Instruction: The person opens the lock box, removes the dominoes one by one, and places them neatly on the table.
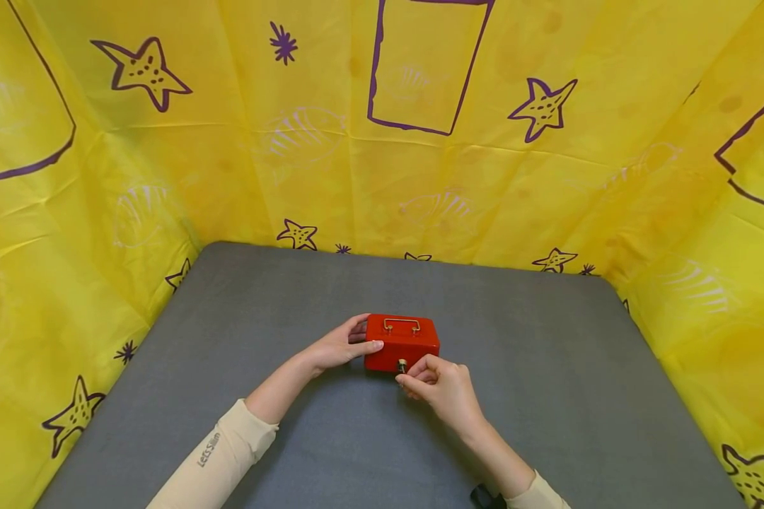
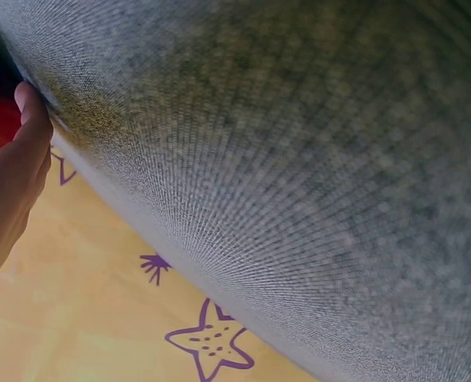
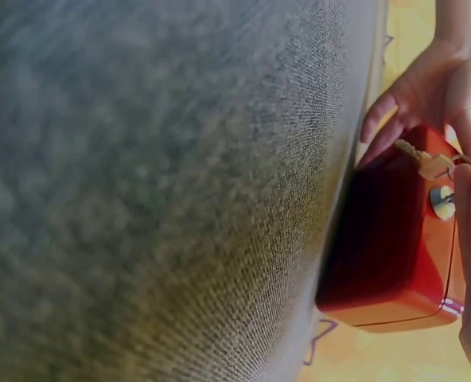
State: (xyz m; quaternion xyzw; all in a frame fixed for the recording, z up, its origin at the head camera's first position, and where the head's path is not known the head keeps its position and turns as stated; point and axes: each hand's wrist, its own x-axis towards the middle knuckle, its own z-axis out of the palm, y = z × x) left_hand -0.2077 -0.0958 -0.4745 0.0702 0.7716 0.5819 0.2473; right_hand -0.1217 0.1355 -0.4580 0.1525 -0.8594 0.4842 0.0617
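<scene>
A small red cash box (image 1: 414, 348) stands shut on the grey table, its thin metal handle (image 1: 402, 322) folded on the lid. My left hand (image 1: 339, 346) grips the box's left end, thumb on the front edge and fingers round the side. At the front, the fingertips of my right hand (image 1: 448, 390) pinch a key right at the round lock (image 3: 441, 203). A second key (image 3: 426, 161) hangs from the same small ring in the right wrist view. The left wrist view catches only a dark red edge of the box beside the left hand (image 2: 17, 171).
The grey table (image 1: 547, 396) stretches out round the box. Yellow cloth (image 1: 331, 170) with purple starfish drawings walls it in at the back and both sides. A black band (image 1: 486, 497) sits by the right wrist at the near edge.
</scene>
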